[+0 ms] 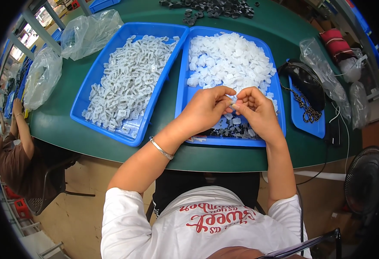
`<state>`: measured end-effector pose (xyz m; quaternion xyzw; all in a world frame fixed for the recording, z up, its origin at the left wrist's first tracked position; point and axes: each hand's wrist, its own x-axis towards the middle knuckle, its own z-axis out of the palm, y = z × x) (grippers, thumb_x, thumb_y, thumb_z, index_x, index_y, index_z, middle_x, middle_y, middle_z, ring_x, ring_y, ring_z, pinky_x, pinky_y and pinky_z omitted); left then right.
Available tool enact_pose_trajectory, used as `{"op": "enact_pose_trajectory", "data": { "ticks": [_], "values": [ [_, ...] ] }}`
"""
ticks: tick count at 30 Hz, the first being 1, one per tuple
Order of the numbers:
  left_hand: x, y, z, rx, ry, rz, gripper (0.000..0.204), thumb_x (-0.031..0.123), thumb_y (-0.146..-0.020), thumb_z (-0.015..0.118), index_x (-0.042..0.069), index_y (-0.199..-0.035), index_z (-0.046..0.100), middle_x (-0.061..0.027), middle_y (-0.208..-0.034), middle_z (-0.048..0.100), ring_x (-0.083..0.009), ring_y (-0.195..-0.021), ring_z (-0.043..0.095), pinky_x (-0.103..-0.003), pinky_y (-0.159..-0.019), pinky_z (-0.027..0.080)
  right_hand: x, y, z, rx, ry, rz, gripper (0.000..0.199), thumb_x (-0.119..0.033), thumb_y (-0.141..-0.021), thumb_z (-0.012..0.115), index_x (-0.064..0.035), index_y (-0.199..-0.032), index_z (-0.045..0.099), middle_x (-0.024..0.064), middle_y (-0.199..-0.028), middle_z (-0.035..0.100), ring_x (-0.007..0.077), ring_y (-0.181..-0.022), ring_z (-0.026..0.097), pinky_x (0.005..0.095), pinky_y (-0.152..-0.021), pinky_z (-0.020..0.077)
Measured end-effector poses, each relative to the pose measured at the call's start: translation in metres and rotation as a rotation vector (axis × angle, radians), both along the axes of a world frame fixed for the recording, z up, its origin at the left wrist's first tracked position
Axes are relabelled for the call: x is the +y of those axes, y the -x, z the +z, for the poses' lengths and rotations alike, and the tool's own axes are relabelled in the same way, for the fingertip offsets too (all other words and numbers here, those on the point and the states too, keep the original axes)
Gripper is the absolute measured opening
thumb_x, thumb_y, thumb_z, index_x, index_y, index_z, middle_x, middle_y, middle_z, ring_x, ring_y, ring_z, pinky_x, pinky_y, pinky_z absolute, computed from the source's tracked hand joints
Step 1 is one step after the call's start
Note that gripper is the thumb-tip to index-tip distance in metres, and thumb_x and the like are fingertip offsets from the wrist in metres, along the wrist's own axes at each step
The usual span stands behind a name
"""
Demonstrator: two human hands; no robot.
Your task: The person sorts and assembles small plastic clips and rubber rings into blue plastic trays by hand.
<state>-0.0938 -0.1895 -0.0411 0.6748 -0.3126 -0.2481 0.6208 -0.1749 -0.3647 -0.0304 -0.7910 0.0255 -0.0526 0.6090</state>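
We see the left hand (pixel 206 108) and the right hand (pixel 255 110) meeting fingertip to fingertip above the near end of the right-hand blue plastic tray (pixel 181 93), and between them they pinch one small translucent white plastic piece (pixel 232 105) (too small for us to make out its shape). Both hands are curled, thumbs and forefingers closed on that piece. A thin silver bangle (pixel 161 149) circles the left wrist. Beneath the hands the tray holds a heap of small white plastic squares (pixel 228 60), thickest at its far end. Just beside it on the left lies a second blue plastic tray (pixel 83 108) filled with greyish-white plastic clips (pixel 131 77). Both trays rest on a green table (pixel 55 125). To the right we find a smaller blue tray (pixel 308 125) carrying a dark chain (pixel 304 105), and crumpled clear plastic bags (pixel 90 32) lie at the far left
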Motion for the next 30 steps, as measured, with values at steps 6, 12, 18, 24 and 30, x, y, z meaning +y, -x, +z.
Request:
{"op": "enact_pose_trajectory", "data": {
  "ticks": [6,12,18,24,30],
  "values": [
    [-0.0008,-0.0004,-0.0008,0.019,0.005,0.016,0.028,0.005,-0.099,0.057,-0.009,-0.123,0.058,-0.0147,-0.100,0.071,-0.0158,-0.090,0.070,-0.027,-0.081,0.058,0.0078,0.0011,0.0001,-0.050,0.059,-0.068,0.012,-0.002,-0.090,0.067,0.0011,-0.098,0.059,0.0034,-0.083,0.065,0.0074,-0.076,0.063,0.0216,-0.069,0.0512],
    [0.0011,-0.0061,0.0014,0.183,0.052,0.007,0.031,0.006,-0.098,0.057,-0.009,-0.126,0.056,-0.0153,-0.100,0.071,-0.0160,-0.090,0.070,-0.026,-0.080,0.058,0.0110,0.0016,-0.0014,-0.069,0.049,-0.090,0.011,-0.003,-0.091,0.067,0.0022,-0.100,0.063,0.0046,-0.086,0.068,0.0077,-0.078,0.065,0.0212,-0.070,0.0513],
    [0.0021,-0.0081,0.0034,0.305,0.096,0.003,0.034,0.007,-0.098,0.058,-0.008,-0.128,0.054,-0.0149,-0.098,0.070,-0.0165,-0.089,0.071,-0.025,-0.079,0.057,0.0062,0.0026,-0.0007,-0.018,-0.064,-0.075,0.011,-0.002,-0.093,0.064,0.0020,-0.103,0.064,0.0026,-0.090,0.067,0.0071,-0.081,0.064,0.0213,-0.073,0.0517],
    [0.0022,-0.0083,0.0013,0.298,0.090,-0.002,0.033,0.006,-0.098,0.058,-0.008,-0.127,0.055,-0.0144,-0.097,0.070,-0.0158,-0.088,0.071,-0.025,-0.079,0.058,0.0077,0.0019,-0.0004,0.009,-0.123,-0.065,0.010,-0.001,-0.093,0.063,0.0024,-0.102,0.064,0.0025,-0.090,0.066,0.0071,-0.082,0.064,0.0210,-0.074,0.0522],
    [0.0025,-0.0078,0.0023,0.299,0.083,-0.005,0.032,0.006,-0.098,0.058,-0.009,-0.126,0.056,-0.0143,-0.098,0.070,-0.0156,-0.088,0.070,-0.025,-0.079,0.058,0.0073,0.0020,-0.0012,0.015,-0.139,-0.065,0.009,0.000,-0.092,0.063,0.0024,-0.101,0.063,0.0027,-0.090,0.066,0.0074,-0.082,0.064,0.0208,-0.074,0.0525]
  ]
}}
